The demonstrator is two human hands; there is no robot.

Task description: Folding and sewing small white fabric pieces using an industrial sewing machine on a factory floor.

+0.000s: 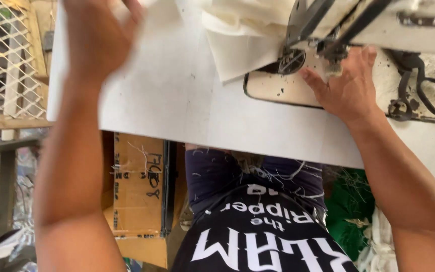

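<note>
My left hand (95,35) is blurred with motion over the far left part of the white table (177,100), its fingers near the edge of a cream cloth (237,35); whether it grips the cloth is unclear. My right hand (348,83) rests on the cream bed of the sewing machine (283,88), fingers spread beside the needle and presser foot (331,50). A dark round part (291,60) sits just left of the fingertips. The cloth lies folded under the machine's arm, one corner pointing toward me.
A metal mesh panel in a wooden frame (6,60) stands to the left of the table. A cardboard box (139,186) sits under the table by my knees. Green and white fabric scraps (358,221) lie on the floor at right.
</note>
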